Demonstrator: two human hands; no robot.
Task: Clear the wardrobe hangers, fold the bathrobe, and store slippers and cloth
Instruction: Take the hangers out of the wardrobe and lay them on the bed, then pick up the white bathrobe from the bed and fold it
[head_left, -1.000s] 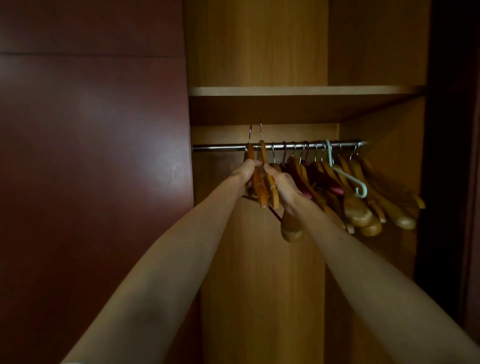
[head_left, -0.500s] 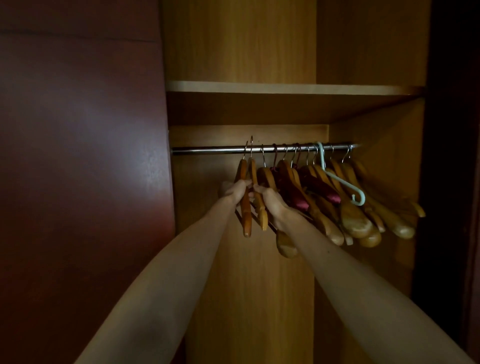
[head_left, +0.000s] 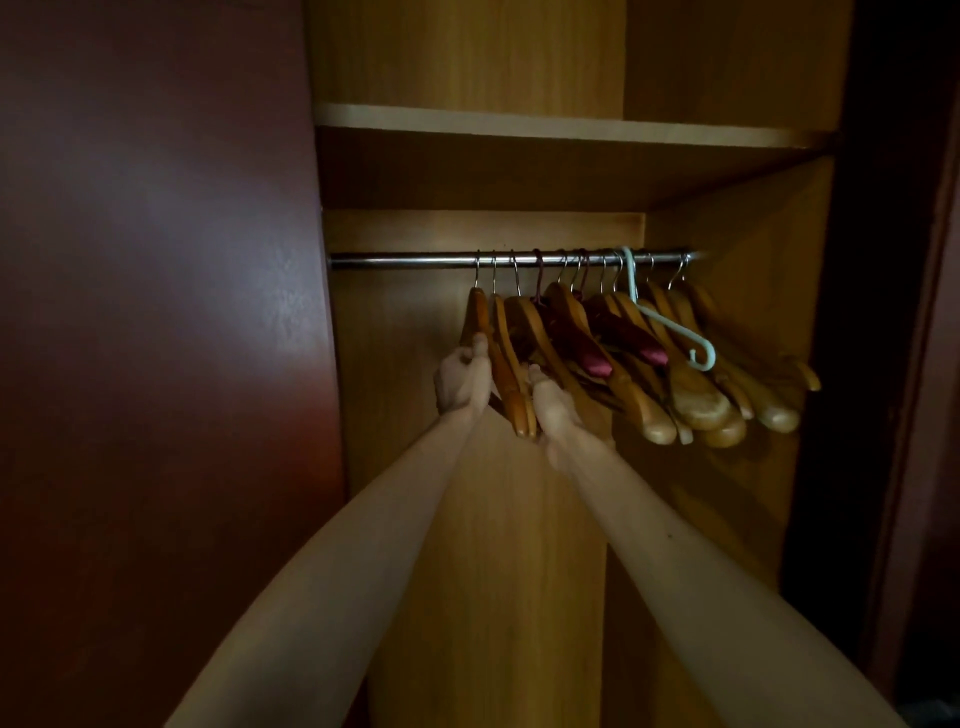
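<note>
Head camera, dim wardrobe: the left hand (head_left: 462, 382) curls around the leftmost of the orange-brown wooden hangers (head_left: 506, 364) on a chrome rail (head_left: 415, 259); the right hand (head_left: 551, 402) grips neighbouring hangers from below. Further wooden hangers and a pale green plastic hanger (head_left: 670, 325) crowd the rail's right end.

Dark red door (head_left: 156, 312), wooden shelf (head_left: 561, 127), apparently bare, metal rail (head_left: 405, 259)

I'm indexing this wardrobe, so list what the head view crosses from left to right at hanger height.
Dark red wardrobe door → left hand gripping the leftmost wooden hangers → right hand → maroon padded hangers → pale green plastic hanger → remaining light wooden hangers.
</note>
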